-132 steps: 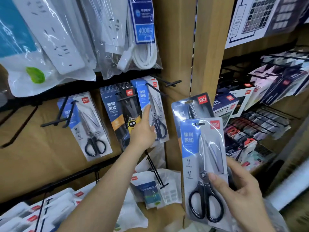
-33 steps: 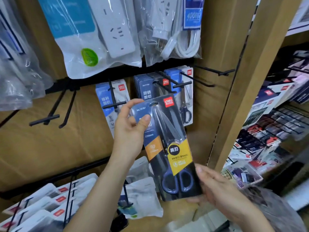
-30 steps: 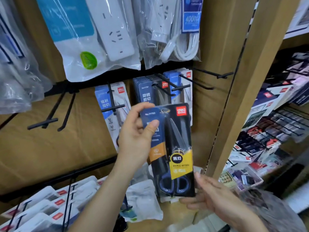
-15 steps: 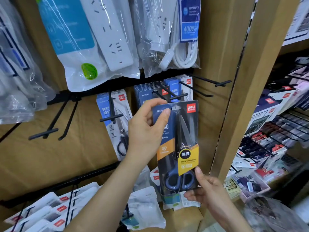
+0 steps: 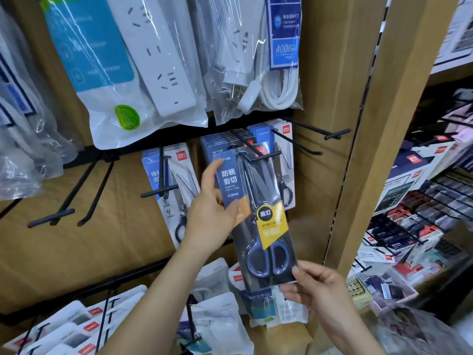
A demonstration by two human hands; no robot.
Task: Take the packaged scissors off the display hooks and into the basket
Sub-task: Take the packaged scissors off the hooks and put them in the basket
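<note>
A dark packaged pair of scissors (image 5: 271, 226) with blue handles and a yellow label hangs upright in front of the display. Its top hole sits at the tip of a black hook (image 5: 258, 157). My left hand (image 5: 210, 221) holds the pack's left edge, thumb on the front. My right hand (image 5: 314, 290) pinches its bottom right corner. Several identical dark packs (image 5: 220, 142) hang behind it. Blue-and-white scissors packs hang on the hook to the left (image 5: 176, 180) and to the right (image 5: 285, 175). No basket is in view.
Bagged white power strips (image 5: 143, 60) hang above. Bare black hooks jut out at the right (image 5: 325, 135) and left (image 5: 51, 219). A wooden upright (image 5: 384, 124) divides off shelves of boxed goods (image 5: 422, 201). White packets (image 5: 220, 316) hang below. Something blurred and clear (image 5: 422, 331) lies at the bottom right.
The dark pack has risen from a tilted, lower position to upright with its top at the hook's tip. My right hand slid from under it to pinch the bottom corner.
</note>
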